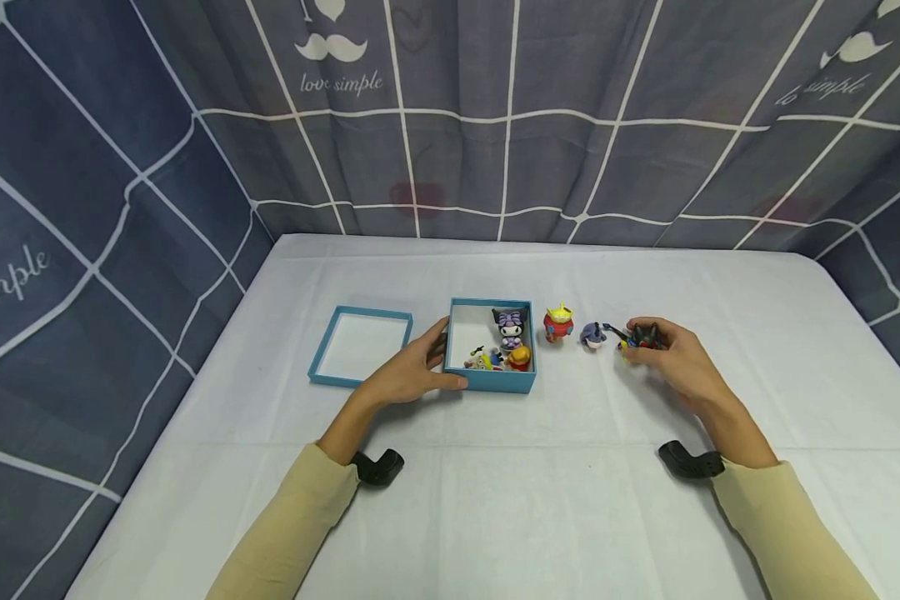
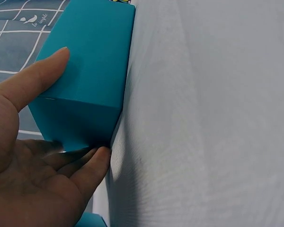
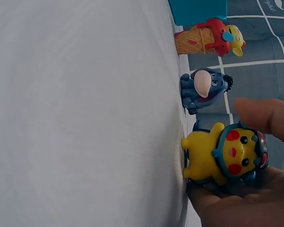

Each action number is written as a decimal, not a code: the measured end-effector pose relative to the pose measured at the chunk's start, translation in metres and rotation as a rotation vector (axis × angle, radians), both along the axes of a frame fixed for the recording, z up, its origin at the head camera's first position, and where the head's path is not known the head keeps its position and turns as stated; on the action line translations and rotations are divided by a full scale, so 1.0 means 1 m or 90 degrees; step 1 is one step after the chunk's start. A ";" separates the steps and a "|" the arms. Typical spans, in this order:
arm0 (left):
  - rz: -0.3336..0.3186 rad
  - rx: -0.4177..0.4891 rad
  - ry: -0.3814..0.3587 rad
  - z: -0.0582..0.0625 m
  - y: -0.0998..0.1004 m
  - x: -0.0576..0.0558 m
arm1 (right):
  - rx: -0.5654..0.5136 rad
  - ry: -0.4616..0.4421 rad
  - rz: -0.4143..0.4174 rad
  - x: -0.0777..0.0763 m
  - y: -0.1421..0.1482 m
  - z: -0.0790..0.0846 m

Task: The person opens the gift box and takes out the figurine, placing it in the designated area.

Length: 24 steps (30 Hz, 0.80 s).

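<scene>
My left hand (image 1: 408, 371) holds the left end of an open blue box (image 1: 495, 381); in the left wrist view the thumb lies along one face and the fingers reach around the end. Inside stand a Kuromi figurine (image 1: 511, 329) and several smaller toy figurines (image 1: 487, 360). My right hand (image 1: 671, 354) is around a yellow Pikachu figurine (image 3: 206, 151) in a dark hood, thumb at one side and fingers at the other. The figurine's feet are at the tablecloth. Beside it sits a blue Eeyore figurine (image 1: 592, 335).
A red figurine with a yellow top (image 1: 558, 322) stands between the box and Eeyore, on a cone-shaped base. Left of the box lies a blue-rimmed lid (image 1: 322, 354), white inside up. Everything rests on a white tablecloth (image 1: 525, 500), with grey checked curtains (image 1: 457, 158) behind.
</scene>
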<state>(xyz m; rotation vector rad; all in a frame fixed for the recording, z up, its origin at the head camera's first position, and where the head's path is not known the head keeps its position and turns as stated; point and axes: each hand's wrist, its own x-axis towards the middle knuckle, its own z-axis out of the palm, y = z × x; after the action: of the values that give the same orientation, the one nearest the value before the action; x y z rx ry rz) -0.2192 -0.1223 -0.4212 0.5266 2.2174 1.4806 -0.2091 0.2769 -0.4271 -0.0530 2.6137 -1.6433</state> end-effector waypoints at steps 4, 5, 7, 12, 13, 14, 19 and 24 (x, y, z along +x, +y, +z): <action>-0.003 0.001 0.002 -0.001 0.000 -0.001 | -0.046 -0.020 0.021 0.000 0.003 0.000; -0.002 0.002 0.002 -0.001 0.000 -0.001 | -0.053 -0.023 0.025 -0.001 0.003 0.000; -0.002 0.004 0.004 0.000 0.000 -0.001 | -0.066 -0.027 0.030 -0.001 0.004 -0.001; 0.003 0.003 0.001 0.000 -0.001 0.000 | -0.078 -0.023 0.025 -0.004 0.004 -0.002; 0.004 0.002 0.000 0.000 -0.001 0.000 | -0.078 -0.022 0.022 -0.005 0.004 -0.002; 0.004 0.001 0.000 0.000 -0.001 -0.001 | -0.077 -0.020 0.019 -0.006 0.004 -0.003; 0.002 0.000 0.001 -0.001 0.000 -0.001 | -0.073 -0.014 0.025 -0.011 0.002 -0.002; 0.004 -0.007 0.001 -0.001 0.000 -0.001 | -0.060 -0.008 0.025 -0.012 0.002 -0.002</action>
<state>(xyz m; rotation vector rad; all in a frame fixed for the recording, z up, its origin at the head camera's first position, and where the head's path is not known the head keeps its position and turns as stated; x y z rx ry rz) -0.2200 -0.1223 -0.4225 0.5192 2.2294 1.4705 -0.2208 0.2790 -0.4287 -0.0971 2.5073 -1.7474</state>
